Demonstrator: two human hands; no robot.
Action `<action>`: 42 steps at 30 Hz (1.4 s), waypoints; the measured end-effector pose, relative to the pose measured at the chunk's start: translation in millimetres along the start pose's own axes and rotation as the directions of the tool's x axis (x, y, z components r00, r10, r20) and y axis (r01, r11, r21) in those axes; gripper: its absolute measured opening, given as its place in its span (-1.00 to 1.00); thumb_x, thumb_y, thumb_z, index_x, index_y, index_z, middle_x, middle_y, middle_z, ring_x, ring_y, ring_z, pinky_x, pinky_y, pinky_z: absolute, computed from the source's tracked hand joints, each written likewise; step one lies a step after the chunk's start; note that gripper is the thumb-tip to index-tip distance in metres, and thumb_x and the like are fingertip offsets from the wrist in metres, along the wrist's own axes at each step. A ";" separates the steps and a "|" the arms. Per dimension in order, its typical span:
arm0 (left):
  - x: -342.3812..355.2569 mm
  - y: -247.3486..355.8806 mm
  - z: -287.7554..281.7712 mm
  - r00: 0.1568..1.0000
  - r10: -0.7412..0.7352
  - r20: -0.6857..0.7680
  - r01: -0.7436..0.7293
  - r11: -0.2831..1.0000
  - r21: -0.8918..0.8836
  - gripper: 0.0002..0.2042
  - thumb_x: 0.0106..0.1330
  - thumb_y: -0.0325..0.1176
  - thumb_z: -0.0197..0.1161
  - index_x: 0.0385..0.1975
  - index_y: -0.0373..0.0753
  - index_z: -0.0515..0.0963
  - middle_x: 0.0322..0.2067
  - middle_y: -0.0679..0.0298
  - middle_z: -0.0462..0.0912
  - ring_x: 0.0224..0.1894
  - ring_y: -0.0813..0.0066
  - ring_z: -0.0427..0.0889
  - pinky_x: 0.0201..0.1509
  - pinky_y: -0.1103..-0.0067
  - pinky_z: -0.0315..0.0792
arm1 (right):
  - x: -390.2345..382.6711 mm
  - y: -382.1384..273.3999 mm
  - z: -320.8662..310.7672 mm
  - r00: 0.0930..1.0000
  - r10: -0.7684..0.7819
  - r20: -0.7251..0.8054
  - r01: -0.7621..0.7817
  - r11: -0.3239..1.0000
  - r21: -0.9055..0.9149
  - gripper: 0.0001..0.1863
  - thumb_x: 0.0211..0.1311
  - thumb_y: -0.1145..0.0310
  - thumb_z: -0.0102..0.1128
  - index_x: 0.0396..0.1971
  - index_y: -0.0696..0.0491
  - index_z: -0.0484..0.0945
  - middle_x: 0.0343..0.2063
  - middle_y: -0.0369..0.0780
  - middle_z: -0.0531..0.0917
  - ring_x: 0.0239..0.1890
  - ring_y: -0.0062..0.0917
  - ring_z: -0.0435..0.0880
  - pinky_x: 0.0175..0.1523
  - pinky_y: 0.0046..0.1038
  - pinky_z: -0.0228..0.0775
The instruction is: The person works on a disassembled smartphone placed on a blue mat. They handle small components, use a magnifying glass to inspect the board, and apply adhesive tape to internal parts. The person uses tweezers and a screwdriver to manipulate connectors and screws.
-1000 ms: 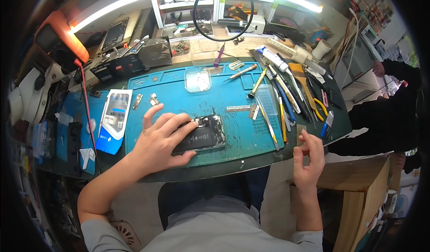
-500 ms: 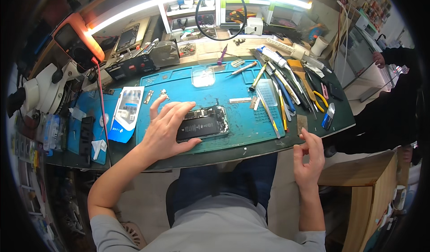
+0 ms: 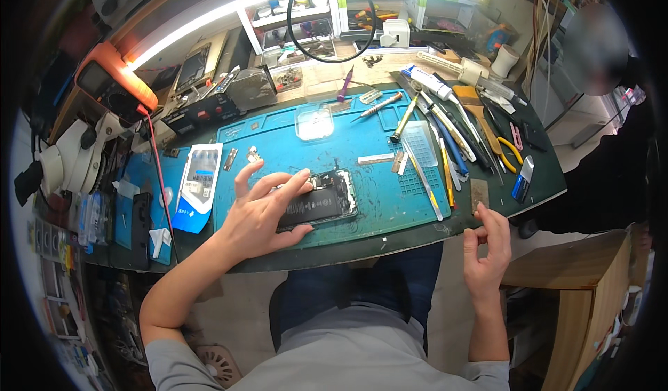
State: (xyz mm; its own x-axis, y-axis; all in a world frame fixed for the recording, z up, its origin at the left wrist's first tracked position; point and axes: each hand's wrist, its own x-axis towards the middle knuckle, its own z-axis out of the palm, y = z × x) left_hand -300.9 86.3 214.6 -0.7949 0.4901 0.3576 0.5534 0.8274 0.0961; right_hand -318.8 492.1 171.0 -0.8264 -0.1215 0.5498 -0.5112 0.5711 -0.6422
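- Biggest of all, the dark green workbench stretches across the scene, and everything in play sits on it.
- Next, the blue mat spreads over the bench's middle, scuffed and marked.
- Far left, the orange meter leans back, a red lead trailing down from it.
- Now the left hand: it arches over the phone's left part, fingers spread, one fingertip above the inner parts toward the far edge, thumb beside the near edge. Whether it really grips, one cannot tell.
- Over at the near right, the right hand has its fingers half curled; whether anything is pinched there, one cannot tell.
- To the left, the white and blue pouch lies slanted across the mat's left edge.
- Center stage, the phone lies flat on the near part of the mat, opened up, its black battery showing, its left end partly covered by the left hand.
- Beyond it, toward the far edge, sits the clear box.
- Smallest, the brownish plate lies on the bench at the right, its near end by the right hand's fingertips.
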 end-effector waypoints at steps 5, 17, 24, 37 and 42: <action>2.9 1.4 -5.8 0.994 0.080 0.068 -0.088 0.988 0.128 -0.15 0.19 -0.13 0.51 0.46 -0.34 0.31 0.07 0.34 0.76 0.24 0.38 0.57 0.59 0.10 -0.06 | -0.6 2.3 1.1 1.000 -0.017 -0.016 0.018 1.000 0.006 -0.50 0.35 0.64 0.31 0.29 0.19 0.55 0.11 -0.10 0.58 -0.39 -0.65 0.57 -0.29 -0.60 0.51; 3.1 3.4 -3.2 0.995 0.095 0.028 -0.098 0.986 0.135 -0.18 0.16 -0.12 0.53 0.42 -0.33 0.38 0.12 0.33 0.73 0.20 0.34 0.55 0.56 0.15 0.04 | 59.2 -14.0 -42.1 0.967 -0.210 -0.148 0.197 0.975 -0.099 -0.54 0.29 0.59 0.37 0.21 0.14 0.63 -0.08 -0.14 0.66 -0.40 -0.54 0.64 -0.31 -0.53 0.56; -6.8 2.0 -0.9 0.982 0.099 -0.164 -0.078 0.988 0.132 -0.30 0.26 -0.04 0.47 0.31 -0.36 0.47 0.03 0.24 0.74 0.17 0.24 0.61 0.52 0.06 0.11 | 232.9 3.1 -74.2 0.924 -0.194 -0.329 0.181 0.981 -0.069 -0.73 0.41 0.44 0.29 0.04 0.18 0.69 -0.29 -0.15 0.70 -0.32 -0.40 0.70 -0.12 -0.40 0.59; -28.5 -4.0 -14.1 0.804 0.211 -0.556 -0.133 0.975 0.178 -0.78 0.36 -0.48 0.22 -0.02 -0.28 0.56 -0.16 0.20 0.72 -0.18 0.22 0.69 0.06 0.20 0.54 | 178.0 285.6 -206.4 0.758 0.487 -0.435 -0.647 0.473 -0.598 -0.67 0.38 0.14 0.17 -0.18 0.09 0.76 -0.13 0.08 0.77 -0.05 0.00 0.77 0.02 0.01 0.61; -2.2 101.3 20.2 0.870 0.086 -0.485 -0.296 0.879 -0.374 -0.65 0.19 -0.58 0.36 0.01 -0.22 0.68 -0.24 0.22 0.80 -0.39 0.37 0.76 -0.33 0.49 0.62 | 35.9 217.0 -253.5 0.766 0.575 -0.286 -0.542 0.340 -0.769 -0.26 0.54 -0.24 0.03 -0.46 0.20 0.72 -0.51 0.04 0.76 -0.27 0.05 0.80 -0.11 -0.06 0.66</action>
State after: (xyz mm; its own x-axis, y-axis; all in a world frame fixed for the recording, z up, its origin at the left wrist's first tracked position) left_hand -248.1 174.6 204.8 -0.5232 0.3644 0.7704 0.8144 0.4801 0.3260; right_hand -399.6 817.5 186.8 -0.8601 0.4674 0.2046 0.4553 0.8841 -0.1055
